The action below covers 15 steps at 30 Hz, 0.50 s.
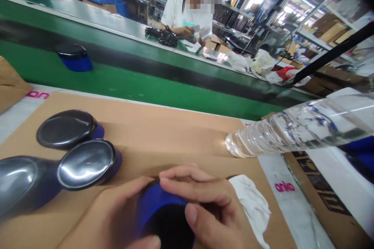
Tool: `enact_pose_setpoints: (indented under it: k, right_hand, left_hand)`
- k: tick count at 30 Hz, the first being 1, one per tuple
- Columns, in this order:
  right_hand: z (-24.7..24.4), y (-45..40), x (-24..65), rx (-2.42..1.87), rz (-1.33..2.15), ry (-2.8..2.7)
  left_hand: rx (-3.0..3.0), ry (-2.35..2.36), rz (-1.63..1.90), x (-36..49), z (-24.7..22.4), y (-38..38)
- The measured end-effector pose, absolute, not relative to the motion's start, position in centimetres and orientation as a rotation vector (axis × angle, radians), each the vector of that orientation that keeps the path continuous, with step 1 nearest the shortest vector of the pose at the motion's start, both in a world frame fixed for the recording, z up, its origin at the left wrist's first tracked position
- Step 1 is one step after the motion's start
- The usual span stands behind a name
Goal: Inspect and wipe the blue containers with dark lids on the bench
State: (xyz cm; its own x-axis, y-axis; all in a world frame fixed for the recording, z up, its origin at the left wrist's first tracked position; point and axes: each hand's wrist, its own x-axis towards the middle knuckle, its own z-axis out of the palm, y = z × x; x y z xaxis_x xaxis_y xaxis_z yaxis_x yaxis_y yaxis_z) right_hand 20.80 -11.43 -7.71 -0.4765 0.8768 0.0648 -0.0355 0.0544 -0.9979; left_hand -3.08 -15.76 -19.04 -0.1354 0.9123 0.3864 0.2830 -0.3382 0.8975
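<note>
Both my hands are closed around a blue and black oval object [163,210] at the bottom middle; its exact kind I cannot make out. My left hand [117,210] grips its left side, with the thumb tip low at the front. On the right side my right hand [207,202] holds it, thumb near the dark face and fingers over the blue wall. A white cloth [253,206] lies beside my right hand. Left of my hands stand several similar objects with glossy black oval tops, such as this nearest one [87,163] and another behind it [66,128].
A clear water bottle [292,128] stands at right on the cardboard-covered table [175,132]. Beyond runs a green conveyor belt [163,85] carrying another blue and black object [75,58]. Across it a person in a white shirt [175,9] handles small items near black cables [163,35].
</note>
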Motion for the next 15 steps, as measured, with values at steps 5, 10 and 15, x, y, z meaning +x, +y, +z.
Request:
enact_pose_setpoints:
  k: [5,10,15]
  right_hand:
    - [-7.8,-11.4,20.6,-0.915,1.482,-1.600]
    - [-7.5,-12.0,19.6,-1.126,1.391,-1.479]
    - [-7.9,-12.0,19.5,-1.027,1.324,-1.557]
  left_hand:
    - [1.595,1.456,1.513,-2.5,-19.7,-16.3]
    - [1.660,1.499,1.523,-2.3,-20.1,-16.3]
    - [1.798,1.256,1.457,-1.9,-17.5,-15.5]
